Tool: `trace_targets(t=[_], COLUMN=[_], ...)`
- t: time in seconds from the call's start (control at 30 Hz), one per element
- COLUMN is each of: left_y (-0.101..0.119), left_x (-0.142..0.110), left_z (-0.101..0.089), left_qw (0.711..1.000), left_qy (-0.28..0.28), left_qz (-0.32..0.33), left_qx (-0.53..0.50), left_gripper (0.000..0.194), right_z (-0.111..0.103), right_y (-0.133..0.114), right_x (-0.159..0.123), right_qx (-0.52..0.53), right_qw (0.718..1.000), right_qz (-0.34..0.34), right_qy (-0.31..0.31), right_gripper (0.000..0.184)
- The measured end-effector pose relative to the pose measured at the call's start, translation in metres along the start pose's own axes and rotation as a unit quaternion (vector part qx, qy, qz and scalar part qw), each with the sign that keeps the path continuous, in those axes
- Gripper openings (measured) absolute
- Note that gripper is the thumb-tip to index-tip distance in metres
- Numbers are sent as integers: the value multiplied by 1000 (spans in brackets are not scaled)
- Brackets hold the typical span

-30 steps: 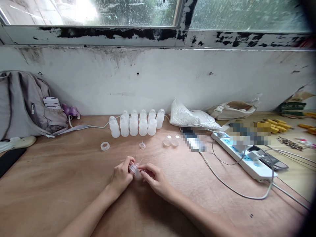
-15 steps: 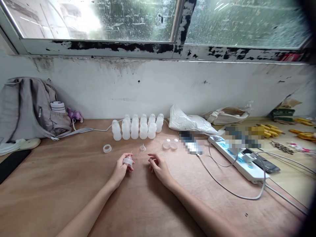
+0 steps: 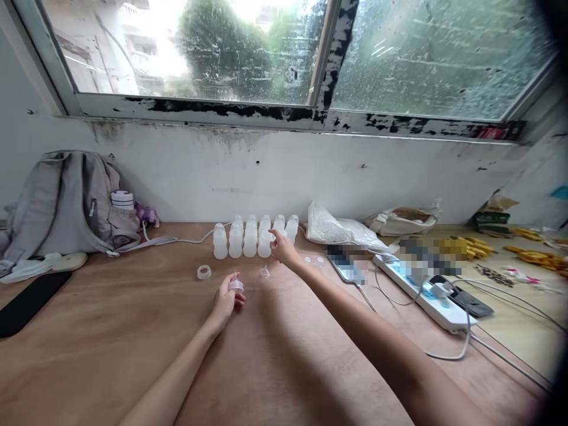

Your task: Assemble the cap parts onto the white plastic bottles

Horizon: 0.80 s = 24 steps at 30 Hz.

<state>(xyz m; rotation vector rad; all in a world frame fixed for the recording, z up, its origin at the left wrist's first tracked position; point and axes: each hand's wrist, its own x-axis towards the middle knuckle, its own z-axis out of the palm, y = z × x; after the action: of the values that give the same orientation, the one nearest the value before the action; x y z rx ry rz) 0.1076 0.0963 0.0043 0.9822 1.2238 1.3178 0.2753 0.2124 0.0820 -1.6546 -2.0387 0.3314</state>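
My left hand [image 3: 227,300] is closed around a baby bottle collar with a clear teat [image 3: 236,285], held just above the table. My right hand [image 3: 284,248] is stretched out to the right end of a group of frosted baby bottles [image 3: 250,241], its index finger extended beside the front bottles. The hand covers part of the front row, and I cannot tell whether it touches a bottle. On the table between me and the bottles lie a loose collar ring [image 3: 204,272] and a clear teat [image 3: 264,271]. Clear discs [image 3: 314,260] lie partly behind my right forearm.
A white power strip [image 3: 426,293] with cables and phones [image 3: 344,266] lies to the right. White plastic packets [image 3: 337,228] rest against the wall. A grey backpack [image 3: 75,201] and a black flat object [image 3: 33,302] are on the left. Yellow pieces [image 3: 470,247] lie far right.
My hands were together at the collar and teat, then parted. The left keeps the collar and teat; the right has reached forward to the bottles. The camera view has tilted up.
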Motion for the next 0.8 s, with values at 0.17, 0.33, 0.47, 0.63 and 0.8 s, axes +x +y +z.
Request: trace_targets(t=[0.17,0.33,0.47,0.63,0.8], left_y=[-3,-6,-6,-5,-3], left_x=[2,3,0,-6,-15], left_z=[0,0,1,8,15], left_qw=[1000,999,999,999,998], left_qy=[9,11,13,13,7], left_qz=[8,29,52,37,-10], left_qx=[9,7,-4,-35,-64], left_gripper=[47,50,51,47,43], right_z=[9,4,-15,-39,-41], right_y=[3,-1,-6,-8,0], right_x=[8,-8,-29,-58,-88], right_qx=[-27,-45,-47,45,111], right_qw=[999,997,991,971,969], right_qz=[-14,-57,-103,-189,-191], right_qy=[15,37,72,141,110], right_gripper=[24,16,17,13,10])
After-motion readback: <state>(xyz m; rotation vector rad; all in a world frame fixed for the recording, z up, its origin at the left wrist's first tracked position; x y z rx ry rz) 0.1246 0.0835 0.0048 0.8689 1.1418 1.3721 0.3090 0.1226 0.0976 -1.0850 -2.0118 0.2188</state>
